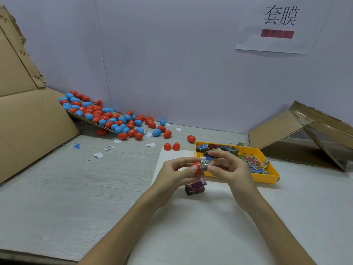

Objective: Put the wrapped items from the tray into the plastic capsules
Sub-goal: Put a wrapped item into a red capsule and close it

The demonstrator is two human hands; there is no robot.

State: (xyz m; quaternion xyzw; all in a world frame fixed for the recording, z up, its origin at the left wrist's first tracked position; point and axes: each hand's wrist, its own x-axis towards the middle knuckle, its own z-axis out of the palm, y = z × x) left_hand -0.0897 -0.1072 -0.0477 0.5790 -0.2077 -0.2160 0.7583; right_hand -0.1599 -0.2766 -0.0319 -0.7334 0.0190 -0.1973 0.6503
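The red plastic capsule half (197, 167), long axis left-right and mouth facing right, is being pinched by the left hand (176, 174) beside the yellow plastic tray (267, 177), the right hand (228, 167) pinching the printed foil-wrapped item (205, 166) in its mouth.

- The red capsule half (198, 168) at the fingertips of your left hand (175, 175) is smooth, glossy plastic.
- The wrapped item (205, 166) against it is crinkled, shiny film.
- The yellow tray (267, 178) behind your right hand (229, 169) is matt plastic.

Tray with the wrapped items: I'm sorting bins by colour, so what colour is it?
The tray is yellow; head view shows it best.
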